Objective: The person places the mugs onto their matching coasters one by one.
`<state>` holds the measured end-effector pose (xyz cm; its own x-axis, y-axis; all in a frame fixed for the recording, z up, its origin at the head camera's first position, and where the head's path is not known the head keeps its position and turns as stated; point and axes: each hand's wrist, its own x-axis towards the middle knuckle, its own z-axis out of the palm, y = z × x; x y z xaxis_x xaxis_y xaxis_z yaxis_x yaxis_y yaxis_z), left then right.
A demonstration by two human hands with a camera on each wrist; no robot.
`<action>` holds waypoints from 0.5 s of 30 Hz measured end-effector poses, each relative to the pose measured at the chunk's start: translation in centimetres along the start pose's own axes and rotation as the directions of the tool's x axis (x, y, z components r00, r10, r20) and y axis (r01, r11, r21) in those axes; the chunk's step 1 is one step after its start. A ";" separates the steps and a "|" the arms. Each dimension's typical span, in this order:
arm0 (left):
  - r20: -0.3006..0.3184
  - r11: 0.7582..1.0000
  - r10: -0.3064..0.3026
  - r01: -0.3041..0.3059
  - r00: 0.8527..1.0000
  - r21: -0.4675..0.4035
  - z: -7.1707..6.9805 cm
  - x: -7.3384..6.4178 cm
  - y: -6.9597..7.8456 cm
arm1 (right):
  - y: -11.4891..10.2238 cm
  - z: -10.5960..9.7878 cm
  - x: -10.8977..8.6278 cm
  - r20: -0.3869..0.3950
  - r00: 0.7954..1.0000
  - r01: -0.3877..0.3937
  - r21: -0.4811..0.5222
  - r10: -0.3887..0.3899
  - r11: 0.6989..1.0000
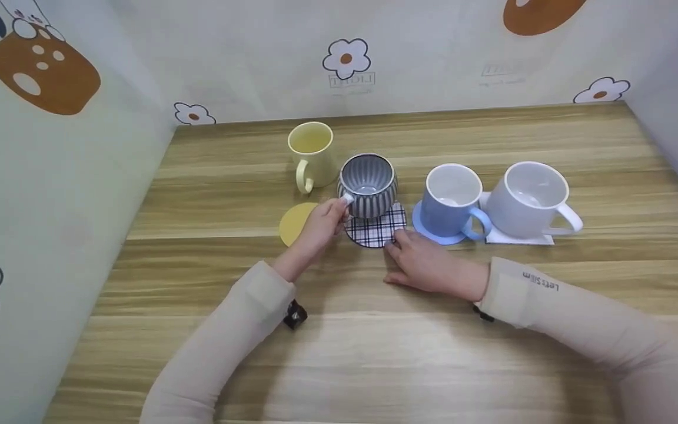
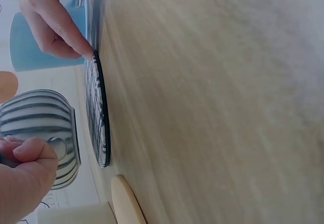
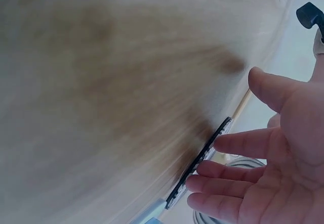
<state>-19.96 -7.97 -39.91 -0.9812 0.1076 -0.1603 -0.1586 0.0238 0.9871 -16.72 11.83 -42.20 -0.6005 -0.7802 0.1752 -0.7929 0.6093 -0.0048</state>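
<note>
My left hand pinches the handle of a grey-and-white striped mug. In the left wrist view the striped mug is upright, with a gap between its base and the round plaid coaster. From the head view it overlaps the far part of that plaid coaster. My right hand lies at the coaster's near right edge, its fingertips touching the rim. The right wrist view shows the fingers of this hand fairly straight, thumb spread away, palm holding nothing.
Left of the plaid coaster lies a round yellow coaster; a yellow mug stands behind it. On the right, a blue mug sits on a blue coaster, beside a white mug on a white square coaster. Patterned walls border the wooden table.
</note>
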 end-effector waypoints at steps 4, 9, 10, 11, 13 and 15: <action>0.015 1.000 -0.014 0.013 1.000 0.027 0.0 -0.3 -0.3 | -0.1 -0.1 0.0 0.016 1.000 -0.011 0.002 0.011 1.000; 0.035 0.999 -0.033 0.032 0.999 0.023 0.0 -0.6 -0.6 | -0.1 -0.1 0.0 0.017 1.000 -0.008 -0.006 0.008 1.000; 0.040 0.999 -0.037 0.036 0.999 0.022 0.1 -0.7 -0.7 | -0.2 -0.1 0.0 0.016 1.000 -0.004 -0.012 0.004 1.000; 0.044 0.999 -0.040 0.039 0.998 0.025 0.1 -0.7 -0.8 | -0.2 -0.1 0.0 0.014 1.000 0.002 -0.019 -0.002 1.000; 0.055 0.999 -0.045 0.043 0.997 0.031 0.1 -0.8 -0.9 | -0.2 -0.1 0.0 0.010 1.000 0.013 -0.031 -0.012 0.999; 0.067 0.999 -0.040 0.037 0.997 0.040 0.1 -0.9 -1.1 | -0.2 -0.1 0.1 0.008 1.000 0.019 -0.036 -0.019 0.999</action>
<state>-18.94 -7.98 -40.82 -0.9646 0.1726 -0.1996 -0.1906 0.0674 0.9793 -16.62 11.71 -42.05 -0.5865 -0.7925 0.1674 -0.7999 0.5992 0.0343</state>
